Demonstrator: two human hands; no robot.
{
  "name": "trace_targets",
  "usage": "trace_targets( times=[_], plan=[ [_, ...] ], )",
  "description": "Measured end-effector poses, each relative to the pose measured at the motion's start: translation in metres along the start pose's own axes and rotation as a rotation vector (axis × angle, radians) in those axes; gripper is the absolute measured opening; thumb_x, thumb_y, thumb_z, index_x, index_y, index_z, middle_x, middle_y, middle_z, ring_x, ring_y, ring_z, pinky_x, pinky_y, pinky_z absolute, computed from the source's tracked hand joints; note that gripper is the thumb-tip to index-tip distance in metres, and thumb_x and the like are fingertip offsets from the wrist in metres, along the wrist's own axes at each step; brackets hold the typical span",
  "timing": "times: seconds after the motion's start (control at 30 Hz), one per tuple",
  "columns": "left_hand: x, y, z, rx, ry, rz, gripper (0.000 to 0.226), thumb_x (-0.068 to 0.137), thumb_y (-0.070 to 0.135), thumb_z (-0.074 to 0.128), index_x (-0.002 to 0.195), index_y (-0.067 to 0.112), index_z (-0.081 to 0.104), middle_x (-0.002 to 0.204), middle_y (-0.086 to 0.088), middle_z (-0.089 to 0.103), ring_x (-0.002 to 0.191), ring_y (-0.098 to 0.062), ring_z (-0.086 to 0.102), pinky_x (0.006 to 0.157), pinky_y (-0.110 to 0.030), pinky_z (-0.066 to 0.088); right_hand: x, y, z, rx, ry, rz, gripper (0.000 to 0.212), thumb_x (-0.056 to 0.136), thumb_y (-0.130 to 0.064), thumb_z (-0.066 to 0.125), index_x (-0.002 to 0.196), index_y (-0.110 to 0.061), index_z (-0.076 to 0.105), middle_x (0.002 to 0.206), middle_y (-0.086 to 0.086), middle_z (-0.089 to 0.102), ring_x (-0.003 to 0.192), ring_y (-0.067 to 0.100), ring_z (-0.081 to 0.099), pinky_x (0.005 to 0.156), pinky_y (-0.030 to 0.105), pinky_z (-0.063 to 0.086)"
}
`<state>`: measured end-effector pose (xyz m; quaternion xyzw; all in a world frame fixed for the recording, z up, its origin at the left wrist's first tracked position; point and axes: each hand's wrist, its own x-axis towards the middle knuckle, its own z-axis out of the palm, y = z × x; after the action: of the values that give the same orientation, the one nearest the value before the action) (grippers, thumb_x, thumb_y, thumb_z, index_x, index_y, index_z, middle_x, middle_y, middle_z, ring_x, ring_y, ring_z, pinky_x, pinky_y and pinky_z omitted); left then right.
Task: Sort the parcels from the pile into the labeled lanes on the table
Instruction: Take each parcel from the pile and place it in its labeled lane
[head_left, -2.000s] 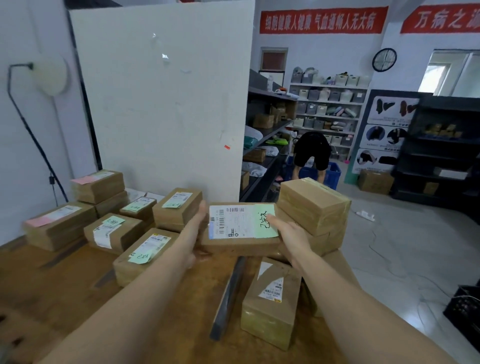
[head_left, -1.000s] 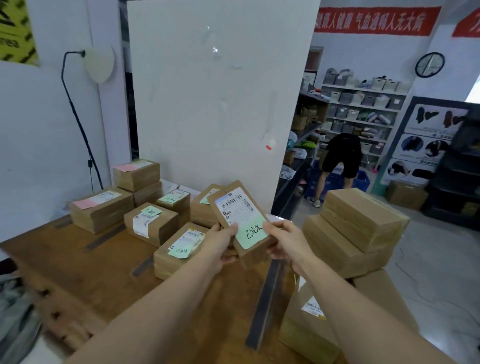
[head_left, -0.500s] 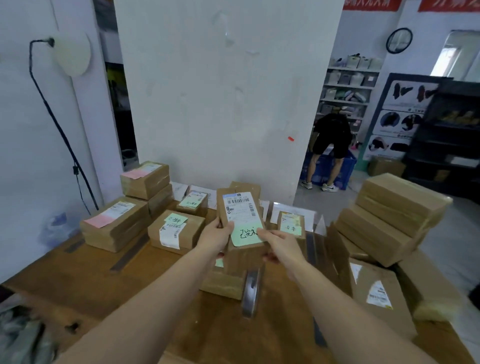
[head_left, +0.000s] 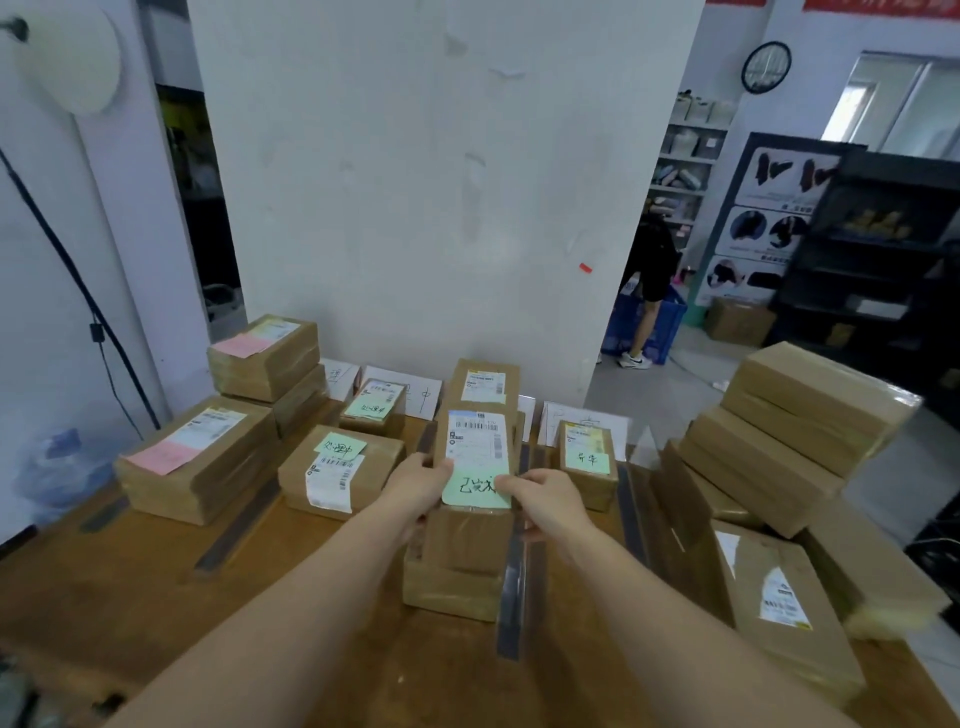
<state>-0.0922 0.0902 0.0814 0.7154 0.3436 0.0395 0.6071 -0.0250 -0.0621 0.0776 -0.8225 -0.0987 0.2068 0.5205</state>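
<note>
Nearest me is the bare wooden tabletop (head_left: 322, 597), with both forearms reaching out over it. My left hand (head_left: 418, 486) grips the left long edge of the parcel (head_left: 477, 441) and my right hand (head_left: 545, 501) pinches the right edge, thumb on top beside the green note (head_left: 470, 491). The parcel sits tilted over a plain box (head_left: 454, 582) in the middle lane, just left of a dark tape strip (head_left: 511, 587). I cannot tell whether the two touch.

I judge it a stiff cardboard carton, light enough for a fingertip hold. Its taped skin looks slick, so the long edges are the place to hold, keeping off the note, which could peel.

Beyond it another labelled carton (head_left: 485, 384) lies in the same lane. A green-noted one (head_left: 337, 467) lies in the lane to the left and a smaller one (head_left: 587, 462) in the lane to the right. Paper lane signs (head_left: 415, 397) stand at the back, and the unsorted pile (head_left: 789, 410) rises at the far right.
</note>
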Motion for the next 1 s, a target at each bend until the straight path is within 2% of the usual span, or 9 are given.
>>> trace_targets(
  times=[0.07, 0.23, 0.4, 0.57, 0.67, 0.77, 0.83, 0.9, 1.0],
  plan=[
    [0.01, -0.002, 0.0, 0.064, -0.011, -0.008, 0.049, 0.1, 0.036, 0.046, 0.143, 0.013, 0.04, 0.119, -0.005, 0.065, 0.101, -0.021, 0.063, 0.078, -0.034, 0.053, 0.011, -0.001, 0.0, -0.053, 0.001, 0.007, 0.017, 0.093, -0.03, 0.067, 0.096, -0.013, 0.066, 0.094, -0.001, 0.076, 0.079, 0.015, 0.074, 0.072, 0.035, 0.064],
    [0.021, -0.006, 0.004, 0.083, -0.045, -0.039, 0.041, 0.102, 0.03, 0.044, 0.139, 0.013, 0.041, 0.113, -0.004, 0.065, 0.081, -0.015, 0.058, 0.056, -0.027, 0.042, 0.028, 0.004, 0.003, -0.175, -0.001, 0.027, 0.008, 0.094, -0.021, 0.066, 0.099, -0.016, 0.063, 0.107, 0.002, 0.075, 0.081, 0.015, 0.074, 0.07, 0.035, 0.064],
    [0.036, -0.006, 0.002, 0.091, -0.069, -0.031, 0.041, 0.102, 0.03, 0.044, 0.139, 0.013, 0.041, 0.119, -0.005, 0.063, 0.095, -0.018, 0.059, 0.061, -0.027, 0.046, 0.034, -0.002, 0.011, -0.175, 0.024, 0.035, 0.008, 0.097, -0.023, 0.065, 0.101, -0.018, 0.06, 0.111, 0.004, 0.075, 0.072, 0.009, 0.071, 0.064, 0.027, 0.062],
    [0.047, -0.006, -0.001, 0.176, -0.093, 0.024, 0.043, 0.102, 0.03, 0.045, 0.14, 0.012, 0.038, 0.126, -0.006, 0.061, 0.096, -0.018, 0.059, 0.061, -0.025, 0.046, 0.032, -0.007, 0.021, -0.14, 0.081, 0.061, 0.009, 0.099, -0.025, 0.062, 0.105, -0.019, 0.06, 0.111, 0.004, 0.075, 0.081, 0.014, 0.073, 0.071, 0.03, 0.063],
    [0.054, -0.003, 0.001, 0.279, -0.05, 0.095, 0.042, 0.099, 0.031, 0.049, 0.136, 0.012, 0.041, 0.124, -0.007, 0.063, 0.1, -0.019, 0.065, 0.064, -0.025, 0.053, 0.029, -0.008, 0.025, -0.132, 0.103, 0.056, 0.021, 0.099, -0.029, 0.06, 0.117, -0.017, 0.063, 0.114, 0.002, 0.073, 0.09, 0.014, 0.072, 0.077, 0.033, 0.063],
    [0.057, 0.005, 0.009, 0.495, 0.024, 0.265, 0.036, 0.096, 0.035, 0.055, 0.127, 0.018, 0.052, 0.121, -0.004, 0.064, 0.099, -0.017, 0.066, 0.053, -0.018, 0.048, 0.021, -0.005, 0.021, -0.153, 0.149, 0.029, 0.039, 0.099, -0.032, 0.061, 0.134, -0.015, 0.057, 0.127, 0.002, 0.067, 0.111, 0.017, 0.066, 0.089, 0.031, 0.058],
    [0.053, 0.012, 0.017, 0.668, 0.084, 0.395, 0.04, 0.094, 0.038, 0.056, 0.13, 0.019, 0.052, 0.125, -0.003, 0.059, 0.108, -0.017, 0.061, 0.064, -0.019, 0.048, 0.013, -0.003, 0.011, -0.201, 0.215, 0.012, 0.043, 0.099, -0.033, 0.06, 0.138, -0.016, 0.055, 0.136, 0.002, 0.061, 0.124, 0.019, 0.058, 0.097, 0.031, 0.05],
    [0.045, 0.021, 0.029, 0.808, 0.152, 0.519, 0.046, 0.095, 0.039, 0.054, 0.136, 0.018, 0.048, 0.137, -0.004, 0.05, 0.126, -0.021, 0.046, 0.091, -0.031, 0.044, 0.006, 0.002, -0.005, -0.218, 0.277, 0.007, 0.044, 0.099, -0.033, 0.06, 0.14, -0.017, 0.054, 0.138, 0.001, 0.059, 0.128, 0.018, 0.055, 0.103, 0.033, 0.046],
    [0.035, 0.036, 0.054, 0.842, 0.108, 0.684, 0.047, 0.095, 0.035, 0.054, 0.136, 0.015, 0.048, 0.145, -0.006, 0.044, 0.135, -0.025, 0.036, 0.11, -0.041, 0.031, -0.004, 0.01, -0.037, -0.231, 0.346, 0.016, 0.039, 0.099, -0.031, 0.061, 0.135, -0.018, 0.058, 0.133, 0.0, 0.063, 0.122, 0.016, 0.058, 0.097, 0.029, 0.047]
  ],
)
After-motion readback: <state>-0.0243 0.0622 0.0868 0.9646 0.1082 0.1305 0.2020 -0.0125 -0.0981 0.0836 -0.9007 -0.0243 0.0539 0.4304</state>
